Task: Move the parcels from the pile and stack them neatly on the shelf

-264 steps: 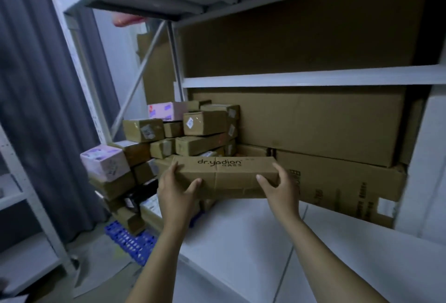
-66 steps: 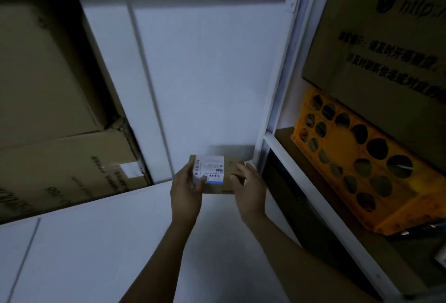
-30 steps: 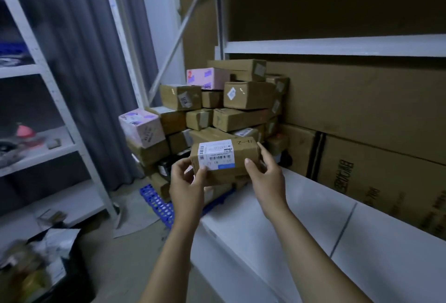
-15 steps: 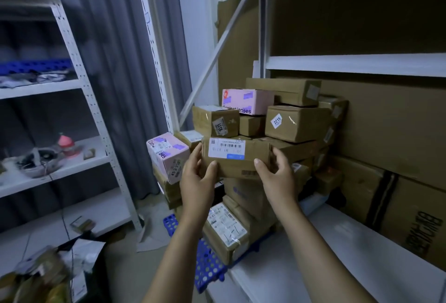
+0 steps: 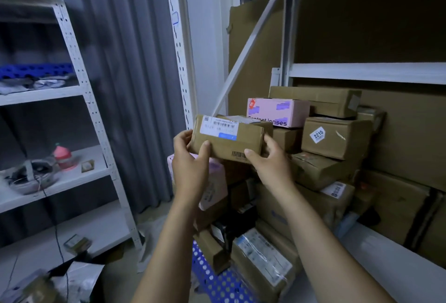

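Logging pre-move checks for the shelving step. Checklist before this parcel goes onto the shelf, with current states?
1. Left grip holds the labelled parcel at its left end: ok.
2. Right grip holds its lower right edge: ok.
3. Parcel roughly level, label facing up: ok.
4. Parcel free of the pile behind it: cannot tell, the contact is hidden.
5. Bare patch on the white shelf at lower right: ok.

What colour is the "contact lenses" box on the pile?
The contact lenses box is pink with purple patches; the head view shows it best.
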